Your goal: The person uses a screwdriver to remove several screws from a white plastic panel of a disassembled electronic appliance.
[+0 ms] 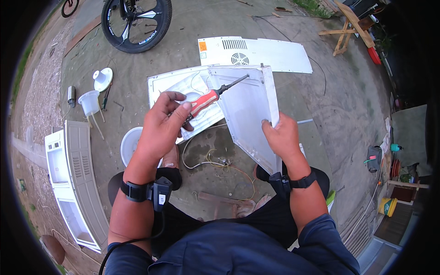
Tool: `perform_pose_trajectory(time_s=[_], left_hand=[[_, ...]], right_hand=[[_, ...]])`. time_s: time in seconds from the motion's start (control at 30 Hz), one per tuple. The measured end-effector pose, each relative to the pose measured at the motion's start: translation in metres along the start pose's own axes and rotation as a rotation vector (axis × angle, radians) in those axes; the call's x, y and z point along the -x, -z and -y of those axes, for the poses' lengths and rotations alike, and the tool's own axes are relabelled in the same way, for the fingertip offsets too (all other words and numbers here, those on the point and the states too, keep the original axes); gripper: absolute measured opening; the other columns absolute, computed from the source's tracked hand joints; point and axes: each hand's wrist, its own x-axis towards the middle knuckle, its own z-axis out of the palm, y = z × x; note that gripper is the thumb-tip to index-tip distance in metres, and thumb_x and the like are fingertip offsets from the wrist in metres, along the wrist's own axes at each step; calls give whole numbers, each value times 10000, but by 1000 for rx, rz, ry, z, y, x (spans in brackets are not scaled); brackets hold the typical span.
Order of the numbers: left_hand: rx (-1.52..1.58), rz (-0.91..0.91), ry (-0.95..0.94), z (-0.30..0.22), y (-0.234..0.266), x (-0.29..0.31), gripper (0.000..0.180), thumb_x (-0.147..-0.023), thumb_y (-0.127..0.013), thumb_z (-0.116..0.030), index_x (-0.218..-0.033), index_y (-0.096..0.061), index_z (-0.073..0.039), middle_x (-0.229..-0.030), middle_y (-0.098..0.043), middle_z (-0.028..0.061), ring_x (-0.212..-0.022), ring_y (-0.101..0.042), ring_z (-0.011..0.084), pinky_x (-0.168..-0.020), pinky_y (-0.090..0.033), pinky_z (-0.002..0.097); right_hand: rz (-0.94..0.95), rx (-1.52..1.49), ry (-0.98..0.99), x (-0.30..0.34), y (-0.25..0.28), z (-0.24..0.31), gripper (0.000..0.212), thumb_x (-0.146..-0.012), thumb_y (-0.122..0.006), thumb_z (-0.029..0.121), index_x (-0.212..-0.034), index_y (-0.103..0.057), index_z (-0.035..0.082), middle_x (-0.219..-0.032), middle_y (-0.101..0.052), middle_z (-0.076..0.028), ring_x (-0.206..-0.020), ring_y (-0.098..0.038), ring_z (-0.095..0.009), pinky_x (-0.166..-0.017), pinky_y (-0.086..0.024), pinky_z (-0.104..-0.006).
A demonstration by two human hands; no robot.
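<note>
My left hand (165,115) is closed around the lower end of a screwdriver (204,101) with a red and white handle. Its dark shaft points up and right, the tip in front of a white metal panel (247,107); whether it touches cannot be told. My right hand (282,135) grips the panel's right edge, thumb on the inner face, and holds it tilted up between my knees. Behind the screwdriver lies a white moulded plastic part (160,81) with a round opening, partly hidden by my left hand and the panel.
A flat white panel (275,54) with vents lies beyond. Hose and loose wires (220,162) are on the ground between my feet. To the left are a white basin (129,142), a white plastic tub (90,101) and a white cabinet (81,174). A bicycle wheel (145,43) stands far left.
</note>
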Motion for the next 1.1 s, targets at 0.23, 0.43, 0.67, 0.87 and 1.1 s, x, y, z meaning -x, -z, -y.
perform_pose_trajectory(time_s=[0.23, 0.43, 0.67, 0.87, 1.1], left_hand=[[-194, -57, -295, 20, -4, -3, 441, -940, -699, -219, -1255, -521, 33, -1042, -660, 120, -850, -654, 149, -719, -518, 282], [35, 144, 117, -1, 3, -1, 513, -895, -752, -213, -1278, -513, 32, -1062, -656, 128, -894, -668, 150, -735, -528, 285], [-49, 62, -54, 5, -5, 5, 374, -999, -623, -235, -1259, -525, 17, -1013, -681, 125, -768, -683, 176, -652, -527, 290], [-320, 33, -362, 18, -5, 1, 439, -980, -653, -195, -1315, -470, 21, -1010, -656, 119, -767, -690, 201, -684, -533, 282], [161, 202, 206, 2, 1, 2, 560, -907, -761, -246, -1303, -488, 41, -1061, -639, 129, -897, -666, 172, -781, -542, 315]], right_hand=[[12, -35, -17, -2, 1, 2, 146, -811, -663, 140, -843, -665, -2, -696, -639, -186, -649, -648, -358, -606, -501, -400], [-6, 3, -10, -2, 5, 3, 141, -814, -662, 137, -841, -663, -1, -706, -642, -189, -659, -647, -366, -608, -503, -404], [2, 71, 85, -2, 8, 8, 158, -812, -656, 129, -914, -693, 14, -775, -658, -200, -723, -642, -418, -637, -515, -426], [2, 125, 105, -2, 10, 6, 213, -811, -647, 121, -990, -709, 25, -847, -670, -208, -789, -652, -425, -674, -527, -449], [8, 177, 133, -3, 12, 8, 230, -809, -648, 120, -1010, -714, 31, -867, -673, -205, -804, -654, -424, -687, -533, -452]])
